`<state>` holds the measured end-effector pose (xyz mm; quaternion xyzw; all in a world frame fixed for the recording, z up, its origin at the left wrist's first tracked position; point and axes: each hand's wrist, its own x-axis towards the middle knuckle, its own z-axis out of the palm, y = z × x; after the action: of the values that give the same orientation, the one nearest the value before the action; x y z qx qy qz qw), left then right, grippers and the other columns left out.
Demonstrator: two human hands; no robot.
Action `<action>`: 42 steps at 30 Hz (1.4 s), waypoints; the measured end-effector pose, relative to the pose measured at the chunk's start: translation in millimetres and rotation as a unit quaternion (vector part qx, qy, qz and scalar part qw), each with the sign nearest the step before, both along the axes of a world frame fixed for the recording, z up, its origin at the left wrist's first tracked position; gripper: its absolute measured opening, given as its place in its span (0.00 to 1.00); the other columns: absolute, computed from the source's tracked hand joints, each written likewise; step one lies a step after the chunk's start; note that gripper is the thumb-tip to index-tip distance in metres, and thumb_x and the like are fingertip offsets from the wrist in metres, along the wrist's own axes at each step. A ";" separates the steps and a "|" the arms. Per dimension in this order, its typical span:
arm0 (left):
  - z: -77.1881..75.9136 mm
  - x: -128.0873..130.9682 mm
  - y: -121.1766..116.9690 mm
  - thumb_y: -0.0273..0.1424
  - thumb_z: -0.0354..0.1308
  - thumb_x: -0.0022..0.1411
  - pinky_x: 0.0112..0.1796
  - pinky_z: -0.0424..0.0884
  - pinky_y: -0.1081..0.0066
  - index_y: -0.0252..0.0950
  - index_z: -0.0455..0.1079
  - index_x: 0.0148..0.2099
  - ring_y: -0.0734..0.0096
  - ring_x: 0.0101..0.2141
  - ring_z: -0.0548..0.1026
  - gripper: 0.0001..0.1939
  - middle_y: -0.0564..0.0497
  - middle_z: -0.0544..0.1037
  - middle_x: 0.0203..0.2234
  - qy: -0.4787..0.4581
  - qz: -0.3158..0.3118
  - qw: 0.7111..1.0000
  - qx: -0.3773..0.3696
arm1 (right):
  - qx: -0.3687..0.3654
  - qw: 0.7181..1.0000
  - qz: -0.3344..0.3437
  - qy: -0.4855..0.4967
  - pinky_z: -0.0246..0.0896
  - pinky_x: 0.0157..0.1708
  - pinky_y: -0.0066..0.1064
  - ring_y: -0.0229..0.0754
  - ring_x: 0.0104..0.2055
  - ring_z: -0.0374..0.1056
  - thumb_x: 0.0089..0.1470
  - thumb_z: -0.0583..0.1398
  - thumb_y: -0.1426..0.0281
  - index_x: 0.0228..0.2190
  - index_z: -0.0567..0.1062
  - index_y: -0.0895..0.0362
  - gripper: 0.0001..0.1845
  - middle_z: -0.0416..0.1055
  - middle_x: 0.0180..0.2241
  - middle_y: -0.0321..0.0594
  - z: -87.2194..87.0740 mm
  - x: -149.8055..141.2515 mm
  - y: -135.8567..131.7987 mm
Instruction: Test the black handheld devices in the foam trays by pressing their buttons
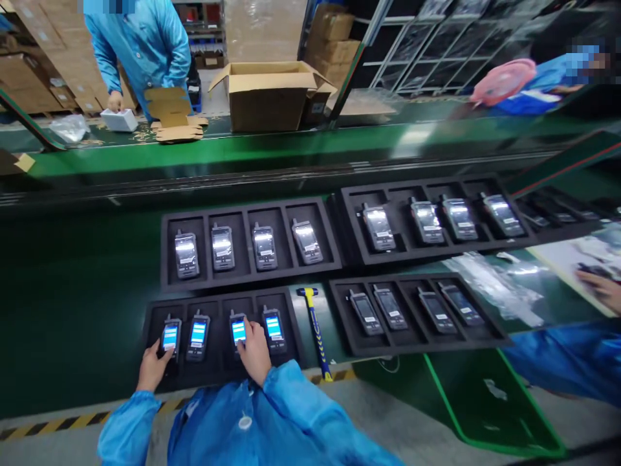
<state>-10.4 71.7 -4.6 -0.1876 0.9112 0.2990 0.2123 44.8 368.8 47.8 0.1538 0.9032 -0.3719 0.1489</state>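
Observation:
Four rugged handheld phones with stub antennas and lit blue-white screens lie in the compartments of a black foam tray (160, 378) nearest me. My left hand (152, 367) is closed about the lower part of the leftmost phone (171, 335), fingers at its left edge and thumb over its lower front. The second phone (197, 336) lies untouched. Closed over the right side of the third phone (237, 330) is my right hand (256, 351), its thumb near the lower front. To its right lies the fourth phone (274, 329), free of my hands.
A yellow-and-blue hammer (316, 330) lies right of my tray. More foam trays with dark-screened phones, such as the tray behind (250, 275), stand on the green bench. A green bin (499, 395) is below right. Co-workers in blue sit right and stand across, beside an open carton (266, 100).

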 end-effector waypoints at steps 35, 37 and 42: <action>-22.8 5.4 -15.5 0.51 0.55 0.45 0.52 0.63 0.58 0.23 0.60 0.55 0.49 0.48 0.66 0.43 0.34 0.66 0.46 0.038 -0.005 0.993 0.110 | -0.174 0.960 -0.059 -0.213 0.53 0.11 0.21 0.35 0.22 0.65 0.46 0.66 0.76 0.46 0.67 0.61 0.25 0.68 0.34 0.35 -46.5 -43.1 -86.4; -20.7 6.1 -14.1 0.52 0.55 0.45 0.52 0.63 0.57 0.22 0.59 0.56 0.49 0.47 0.67 0.44 0.35 0.66 0.45 0.036 -0.004 0.994 0.105 | -0.177 0.958 -0.062 -0.218 0.53 0.09 0.23 0.36 0.21 0.65 0.46 0.66 0.76 0.47 0.67 0.61 0.26 0.68 0.35 0.36 -43.7 -42.8 -86.2; -11.4 4.3 -8.9 0.54 0.54 0.45 0.55 0.61 0.58 0.20 0.58 0.59 0.49 0.50 0.66 0.49 0.34 0.66 0.46 0.032 0.001 0.995 0.089 | -0.152 0.972 -0.044 -0.175 0.68 0.31 0.30 0.45 0.37 0.69 0.47 0.66 0.75 0.54 0.63 0.62 0.33 0.68 0.38 0.40 -33.9 -44.3 -83.7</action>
<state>-6.1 62.8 -16.0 -0.1595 0.8869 0.3854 0.1985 0.5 285.1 13.9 0.2314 0.7883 -0.4784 0.3101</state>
